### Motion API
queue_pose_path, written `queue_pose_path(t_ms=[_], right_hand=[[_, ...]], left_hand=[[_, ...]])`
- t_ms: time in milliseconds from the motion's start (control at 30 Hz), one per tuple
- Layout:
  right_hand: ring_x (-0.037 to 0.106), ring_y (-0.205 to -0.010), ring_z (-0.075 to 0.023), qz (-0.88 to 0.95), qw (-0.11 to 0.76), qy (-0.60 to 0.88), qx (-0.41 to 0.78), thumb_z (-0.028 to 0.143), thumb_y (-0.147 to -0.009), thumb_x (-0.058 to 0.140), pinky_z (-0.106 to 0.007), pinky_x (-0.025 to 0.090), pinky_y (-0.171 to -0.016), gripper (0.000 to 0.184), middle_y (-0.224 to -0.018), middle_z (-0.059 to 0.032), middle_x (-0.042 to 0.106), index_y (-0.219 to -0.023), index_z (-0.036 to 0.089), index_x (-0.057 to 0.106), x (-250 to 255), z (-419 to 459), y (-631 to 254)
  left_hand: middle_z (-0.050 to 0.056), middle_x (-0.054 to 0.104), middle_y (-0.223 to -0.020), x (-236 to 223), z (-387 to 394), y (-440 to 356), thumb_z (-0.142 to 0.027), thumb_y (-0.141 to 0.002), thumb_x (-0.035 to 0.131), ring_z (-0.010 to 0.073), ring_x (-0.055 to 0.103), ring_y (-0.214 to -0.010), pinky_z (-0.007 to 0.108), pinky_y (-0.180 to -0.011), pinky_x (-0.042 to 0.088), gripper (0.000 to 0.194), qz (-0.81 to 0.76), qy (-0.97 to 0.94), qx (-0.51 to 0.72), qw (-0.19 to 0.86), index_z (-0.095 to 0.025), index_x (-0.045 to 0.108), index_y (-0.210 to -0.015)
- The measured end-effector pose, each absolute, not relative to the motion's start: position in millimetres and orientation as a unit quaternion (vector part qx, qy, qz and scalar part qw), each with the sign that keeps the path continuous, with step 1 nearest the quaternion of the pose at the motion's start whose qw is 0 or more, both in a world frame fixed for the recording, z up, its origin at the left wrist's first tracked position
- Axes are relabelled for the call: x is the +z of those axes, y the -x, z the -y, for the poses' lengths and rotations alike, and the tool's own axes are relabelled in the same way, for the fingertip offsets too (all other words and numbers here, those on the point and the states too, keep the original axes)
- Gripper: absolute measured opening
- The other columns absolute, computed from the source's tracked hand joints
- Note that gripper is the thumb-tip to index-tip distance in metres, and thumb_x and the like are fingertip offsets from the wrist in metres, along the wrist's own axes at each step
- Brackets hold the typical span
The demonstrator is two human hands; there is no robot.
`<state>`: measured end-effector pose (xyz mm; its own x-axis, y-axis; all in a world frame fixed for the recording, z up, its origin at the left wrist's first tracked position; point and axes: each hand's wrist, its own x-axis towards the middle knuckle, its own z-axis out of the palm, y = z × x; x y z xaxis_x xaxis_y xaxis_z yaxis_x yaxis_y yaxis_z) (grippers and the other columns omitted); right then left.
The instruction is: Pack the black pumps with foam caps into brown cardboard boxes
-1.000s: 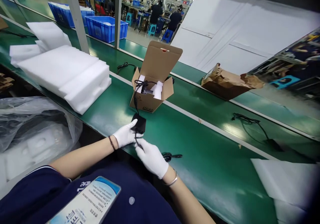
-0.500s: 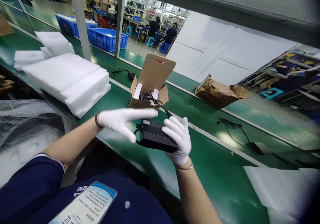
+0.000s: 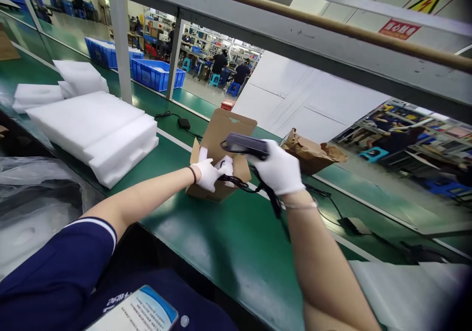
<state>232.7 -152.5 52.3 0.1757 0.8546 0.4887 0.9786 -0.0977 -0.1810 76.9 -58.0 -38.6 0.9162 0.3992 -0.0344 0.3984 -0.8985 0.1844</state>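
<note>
An open cardboard box (image 3: pixel 214 136) with white foam inside stands on the green conveyor belt (image 3: pixel 206 242). My right hand (image 3: pixel 280 168), in a white glove, is closed on a black power adapter (image 3: pixel 244 144) held level above the box's right side. Its black cable (image 3: pixel 258 191) hangs down under the hand. My left hand (image 3: pixel 208 173), also gloved, is at the box's front edge, fingers curled on the cable and touching the foam insert.
A stack of white foam slabs (image 3: pixel 96 129) lies left on the belt. A crumpled brown paper bag (image 3: pixel 311 154) sits behind the box. Another adapter with cable (image 3: pixel 346 220) lies right. Blue bins (image 3: pixel 155 73) and seated people are far back. Foam sheet (image 3: pixel 413 286) at near right.
Both hands have risen from the belt's near edge to the box. The adapter went from low in front of me to above the box, and my left hand now reaches to the box.
</note>
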Motion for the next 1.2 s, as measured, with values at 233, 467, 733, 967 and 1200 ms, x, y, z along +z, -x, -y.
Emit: queue_pose_path(t_ms=[233, 467, 733, 967, 1200], right_hand=[[0.069, -0.092, -0.0337, 0.699, -0.222, 0.674, -0.09, 0.04, -0.088, 0.06, -0.04, 0.053, -0.074, 0.033, -0.103, -0.0167, 0.071, -0.111, 0.018, 0.062, 45, 94, -208], [0.068, -0.099, -0.0356, 0.715, -0.262, 0.647, -0.03, 0.024, -0.09, 0.057, -0.042, 0.055, -0.079, 0.026, -0.108, -0.0205, 0.069, -0.111, 0.014, 0.068, 18, 78, -175], [0.068, -0.098, -0.035, 0.726, -0.28, 0.628, 0.014, 0.022, -0.088, 0.058, -0.041, 0.055, -0.079, 0.027, -0.111, -0.0233, 0.068, -0.109, 0.009, 0.069, -24, 59, -166], [0.069, -0.091, -0.0301, 0.734, -0.276, 0.62, -0.004, 0.032, -0.085, 0.061, -0.034, 0.054, -0.073, 0.036, -0.108, -0.0176, 0.07, -0.115, 0.012, 0.068, -12, 70, -170], [0.067, -0.1, -0.0289, 0.74, -0.313, 0.595, -0.019, 0.019, -0.088, 0.055, -0.032, 0.05, -0.081, 0.029, -0.108, -0.0129, 0.072, -0.11, 0.017, 0.073, 14, 74, -174]], left_hand=[[0.028, 0.065, -0.117, -42, 134, -64, -0.044, -0.088, 0.055, 0.0365, 0.062, -0.103, 0.051, -0.097, 0.035, 0.082, -0.251, -0.965, -0.008, 0.073, 0.005, 0.026, -0.148], [0.025, 0.062, -0.122, -46, 140, -65, -0.043, -0.091, 0.055, 0.0355, 0.06, -0.106, 0.047, -0.096, 0.035, 0.073, -0.281, -0.956, -0.019, 0.086, -0.001, 0.031, -0.146], [0.027, 0.06, -0.117, -47, 144, -62, -0.045, -0.087, 0.06, 0.0377, 0.06, -0.104, 0.045, -0.089, 0.038, 0.073, -0.286, -0.957, -0.018, 0.054, 0.001, 0.036, -0.139], [0.026, 0.062, -0.121, -42, 143, -59, -0.033, -0.092, 0.055, 0.0362, 0.062, -0.107, 0.047, -0.093, 0.039, 0.055, -0.283, -0.956, -0.018, 0.07, -0.002, 0.042, -0.135], [0.025, 0.063, -0.122, -42, 138, -57, -0.039, -0.087, 0.058, 0.0364, 0.064, -0.106, 0.047, -0.094, 0.042, 0.06, -0.272, -0.956, -0.018, 0.104, -0.004, 0.042, -0.134]])
